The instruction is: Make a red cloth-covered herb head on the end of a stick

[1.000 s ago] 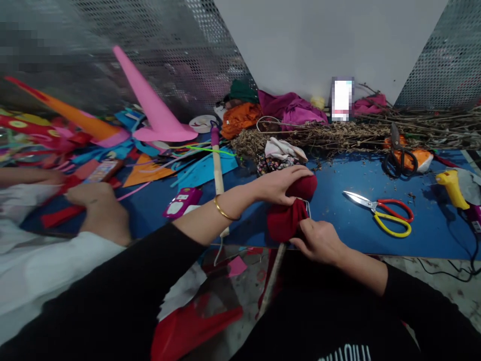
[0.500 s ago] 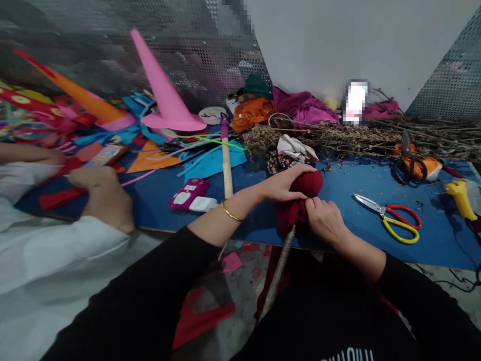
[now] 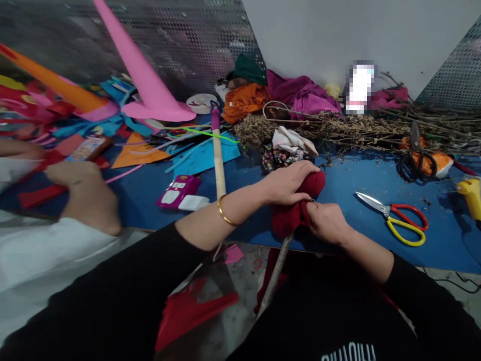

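A dark red cloth bundle [image 3: 285, 219] with a rounded top is wrapped around the upper end of a thin stick [image 3: 276, 276] that slants down toward my lap. My left hand [image 3: 288, 184] is closed over the bundle from the left, thumb pressed against the cloth below the rounded part. Closed fingers of my right hand [image 3: 327, 221] pinch gathered folds of the cloth on its right side. A thin bright line shows at those fingertips, too small to name. Scissors [image 3: 391, 216] with red and yellow handles lie open to the right of my right hand.
Left, a co-worker's hand [image 3: 84, 193] rests near felt scraps. A pink cone hat [image 3: 150, 95] and dry twigs [image 3: 361, 128] lie behind. Also on the blue table [image 3: 338, 175] are a purple-and-white box [image 3: 179, 192], wooden stick [image 3: 218, 168], black scissors [image 3: 416, 158] and yellow glue gun [image 3: 469, 196].
The camera view has shifted slightly. My right hand sits a little lower and further right, still pinching the cloth. My left hand keeps its hold on the bundle.
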`<state>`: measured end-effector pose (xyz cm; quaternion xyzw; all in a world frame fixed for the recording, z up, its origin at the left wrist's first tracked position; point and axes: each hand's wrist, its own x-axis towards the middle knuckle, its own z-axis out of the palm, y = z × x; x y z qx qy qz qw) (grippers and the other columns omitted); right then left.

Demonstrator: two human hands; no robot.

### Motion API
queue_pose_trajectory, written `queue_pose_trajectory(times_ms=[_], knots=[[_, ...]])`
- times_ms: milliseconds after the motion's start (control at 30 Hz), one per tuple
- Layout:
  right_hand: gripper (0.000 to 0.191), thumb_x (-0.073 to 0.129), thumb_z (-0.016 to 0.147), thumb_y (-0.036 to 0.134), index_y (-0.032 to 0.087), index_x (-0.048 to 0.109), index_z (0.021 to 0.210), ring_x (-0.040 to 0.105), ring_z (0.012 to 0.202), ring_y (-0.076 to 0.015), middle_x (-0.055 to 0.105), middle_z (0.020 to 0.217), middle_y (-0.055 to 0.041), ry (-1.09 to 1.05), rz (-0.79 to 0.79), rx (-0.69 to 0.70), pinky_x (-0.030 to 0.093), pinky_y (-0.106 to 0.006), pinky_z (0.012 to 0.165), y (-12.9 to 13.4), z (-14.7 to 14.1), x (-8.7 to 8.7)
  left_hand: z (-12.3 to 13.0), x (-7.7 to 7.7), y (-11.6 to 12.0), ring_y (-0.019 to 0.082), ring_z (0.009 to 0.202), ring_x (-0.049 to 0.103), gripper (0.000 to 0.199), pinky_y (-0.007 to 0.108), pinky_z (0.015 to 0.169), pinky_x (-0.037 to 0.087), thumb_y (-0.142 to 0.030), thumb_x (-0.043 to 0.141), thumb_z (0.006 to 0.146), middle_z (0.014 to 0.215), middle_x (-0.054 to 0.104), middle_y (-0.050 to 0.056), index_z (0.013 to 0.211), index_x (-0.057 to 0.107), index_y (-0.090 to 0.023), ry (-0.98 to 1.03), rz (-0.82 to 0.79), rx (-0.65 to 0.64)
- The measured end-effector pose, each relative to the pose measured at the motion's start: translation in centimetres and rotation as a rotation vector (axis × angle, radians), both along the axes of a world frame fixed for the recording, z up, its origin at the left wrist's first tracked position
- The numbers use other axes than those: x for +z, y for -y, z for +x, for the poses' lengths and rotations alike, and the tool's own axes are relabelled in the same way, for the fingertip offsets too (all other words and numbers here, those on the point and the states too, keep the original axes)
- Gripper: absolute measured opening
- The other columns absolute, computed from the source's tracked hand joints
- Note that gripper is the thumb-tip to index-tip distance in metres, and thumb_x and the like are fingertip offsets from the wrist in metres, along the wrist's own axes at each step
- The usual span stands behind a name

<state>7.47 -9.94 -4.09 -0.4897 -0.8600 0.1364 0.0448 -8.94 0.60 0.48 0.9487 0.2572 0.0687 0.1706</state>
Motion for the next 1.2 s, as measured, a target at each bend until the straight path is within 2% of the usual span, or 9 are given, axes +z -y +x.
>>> queue_pose_trajectory(times_ms=[133, 300, 567, 867, 967, 1067, 1200], knots=[[0.020, 0.040, 0.092, 0.024, 0.014, 0.055, 0.101, 0.063, 0.070, -0.0190, 0.070, 0.088, -0.0106, 0.031, 0.004, 0.126, 0.032, -0.028, 0.056, -0.2, -0.2, -0.1, -0.4, -0.5, -0.3, 0.029, 0.129, 0.043, 0.066, 0.045, 0.108, 0.039, -0.040, 0.062, 0.083, 0.135, 0.045, 0.015, 0.138, 0.032, -0.020, 0.054, -0.012, -0.030], [0.016, 0.041, 0.090, 0.020, 0.013, 0.054, 0.096, 0.062, 0.065, -0.0187, 0.068, 0.082, -0.0094, 0.039, -0.008, 0.266, 0.029, -0.028, 0.051, -0.1, -0.5, 0.0, -0.3, -0.5, -0.4, 0.030, 0.127, 0.044, 0.071, 0.046, 0.101, 0.045, -0.044, 0.063, 0.082, 0.138, 0.041, 0.015, 0.142, 0.030, -0.025, -0.024, -0.044, 0.002], [0.016, 0.041, 0.091, 0.018, 0.012, 0.054, 0.098, 0.064, 0.071, -0.0201, 0.068, 0.084, -0.0113, 0.051, -0.024, 0.290, 0.037, -0.027, 0.055, 0.2, -1.0, -0.4, -0.2, -0.9, -0.8, 0.030, 0.130, 0.041, 0.072, 0.047, 0.105, 0.042, -0.046, 0.064, 0.081, 0.140, 0.041, 0.014, 0.141, 0.033, -0.024, -0.005, -0.069, -0.029], [0.023, 0.031, 0.094, 0.016, 0.012, 0.054, 0.099, 0.067, 0.075, -0.0238, 0.069, 0.089, -0.0139, 0.141, 0.030, 0.208, 0.044, -0.030, 0.059, 1.1, -0.4, 0.0, 0.1, -1.1, -1.4, 0.031, 0.130, 0.041, 0.079, 0.049, 0.112, 0.032, -0.051, 0.068, 0.076, 0.139, 0.044, 0.017, 0.141, 0.035, -0.018, 0.046, -0.112, -0.082], [0.024, 0.033, 0.096, 0.024, 0.014, 0.054, 0.102, 0.067, 0.077, -0.0228, 0.070, 0.093, -0.0128, 0.090, 0.006, 0.098, 0.044, -0.030, 0.062, 1.5, 0.0, 0.1, -0.4, -0.8, -1.8, 0.031, 0.134, 0.038, 0.084, 0.048, 0.114, 0.029, -0.054, 0.065, 0.077, 0.144, 0.039, 0.018, 0.143, 0.030, -0.016, 0.034, -0.201, -0.075], [0.025, 0.038, 0.095, 0.031, 0.015, 0.056, 0.102, 0.066, 0.080, -0.0215, 0.070, 0.096, -0.0117, 0.036, -0.004, -0.010, 0.043, -0.029, 0.066, 1.9, 0.5, 0.0, -0.8, -0.5, -1.8, 0.029, 0.138, 0.033, 0.073, 0.048, 0.116, 0.024, -0.055, 0.050, 0.088, 0.149, 0.035, 0.017, 0.145, 0.028, -0.017, 0.025, -0.291, -0.023], [0.021, 0.040, 0.092, 0.028, 0.018, 0.057, 0.099, 0.064, 0.079, -0.0202, 0.068, 0.095, -0.0081, -0.021, -0.016, -0.244, 0.042, -0.029, 0.067, 2.2, 1.8, -0.3, -0.8, -0.5, -1.5, 0.028, 0.140, 0.031, 0.066, 0.047, 0.118, 0.020, -0.056, 0.036, 0.093, 0.150, 0.035, 0.016, 0.145, 0.030, -0.016, 0.061, -0.330, 0.024]])
